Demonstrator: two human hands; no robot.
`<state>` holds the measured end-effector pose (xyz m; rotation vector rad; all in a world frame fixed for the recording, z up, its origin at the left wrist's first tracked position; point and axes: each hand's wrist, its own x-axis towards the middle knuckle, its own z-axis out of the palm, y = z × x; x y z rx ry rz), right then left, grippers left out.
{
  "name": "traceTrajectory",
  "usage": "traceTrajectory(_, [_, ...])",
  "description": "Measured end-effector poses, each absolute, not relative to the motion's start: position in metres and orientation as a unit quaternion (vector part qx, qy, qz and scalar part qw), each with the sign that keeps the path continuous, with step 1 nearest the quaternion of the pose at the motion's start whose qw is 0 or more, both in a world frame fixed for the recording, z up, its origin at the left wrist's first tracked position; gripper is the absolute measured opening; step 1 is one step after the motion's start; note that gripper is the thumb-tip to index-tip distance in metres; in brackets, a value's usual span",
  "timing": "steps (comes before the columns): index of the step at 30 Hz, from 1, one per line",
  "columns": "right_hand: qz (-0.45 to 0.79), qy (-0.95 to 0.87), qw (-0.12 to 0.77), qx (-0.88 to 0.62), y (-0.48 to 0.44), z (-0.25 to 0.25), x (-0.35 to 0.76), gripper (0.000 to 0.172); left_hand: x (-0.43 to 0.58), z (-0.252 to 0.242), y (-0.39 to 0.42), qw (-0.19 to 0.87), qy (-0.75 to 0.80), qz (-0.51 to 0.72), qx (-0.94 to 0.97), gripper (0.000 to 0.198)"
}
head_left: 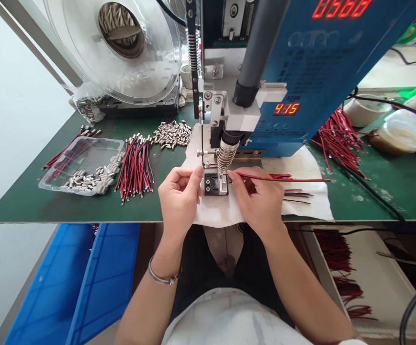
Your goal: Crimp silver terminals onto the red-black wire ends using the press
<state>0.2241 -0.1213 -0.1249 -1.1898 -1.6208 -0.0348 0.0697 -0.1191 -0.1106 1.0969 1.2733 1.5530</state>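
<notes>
A white shirt is nearest, and past it both hands meet at a black block. Just left of the block, the left hand has thumb and fingers drawn together; whether anything sits between them, I cannot tell. Just right of it, the right hand pinches a red wire, whose near end is at the block while the rest trails rightward. Above the block stands a spring-wrapped rod; behind it rises the blue machine. More wires lie in a bundle on the table, well left of the block.
</notes>
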Motion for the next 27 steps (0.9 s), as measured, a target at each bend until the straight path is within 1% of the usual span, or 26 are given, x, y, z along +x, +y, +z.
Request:
traceTrajectory(4, [-0.026,-0.694,0.532,-0.485,-0.1211,-0.1243,0.2229,0.014,0.0693,-0.1105,-0.1191,0.415,0.508,0.615,0.437,0.033])
traceTrajectory(11, [-0.012,-0.677,0.535,-0.505,-0.1234,-0.124,0.2235,0.017,0.069,-0.1114,-0.1181,0.413,0.51,0.613,0.439,0.038])
traceTrajectory(17, [-0.006,-0.678,0.547,-0.491,-0.124,-0.1239,0.2234,0.014,0.0694,-0.111,-0.1189,0.415,0.507,0.616,0.437,0.038])
traceTrajectory(27, [0.002,-0.673,0.538,-0.508,-0.1244,-0.1242,0.2239,0.017,0.0691,-0.1106,-0.1187,0.415,0.508,0.616,0.436,0.04])
